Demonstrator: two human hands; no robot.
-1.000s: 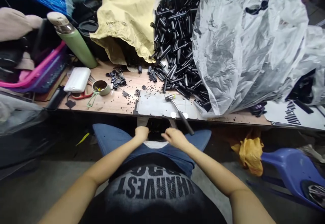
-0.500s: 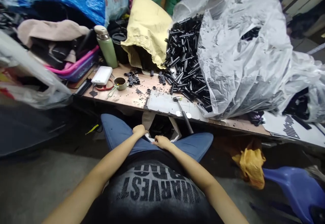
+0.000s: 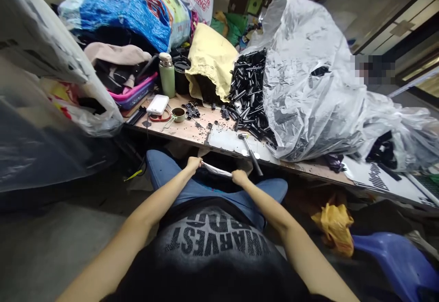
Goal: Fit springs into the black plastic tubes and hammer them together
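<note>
Between my knees, below the table edge, is a white bag [image 3: 216, 170] whose near rim is pulled taut from one hand to the other. My left hand [image 3: 195, 163] is closed around the left end of that rim. At its right end, my right hand [image 3: 240, 177] grips it in the same way. The inside of the bag is dark, and its contents are hard to make out. A hammer [image 3: 252, 155] lies on the table just beyond my right hand, its handle sticking out over the edge.
Black tubes [image 3: 249, 87] spill from a large clear plastic bag [image 3: 308, 96]. A yellow sack [image 3: 212, 60], a green flask [image 3: 167, 76], a small metal cup [image 3: 178, 114] and a white power bank [image 3: 157, 104] stand along the table. A blue plastic stool [image 3: 394, 256] is at lower right.
My hands have moved forward and farther apart, stretching and lifting the bag's near rim. The black parts inside the bag no longer show clearly. The camera view has tilted up.
</note>
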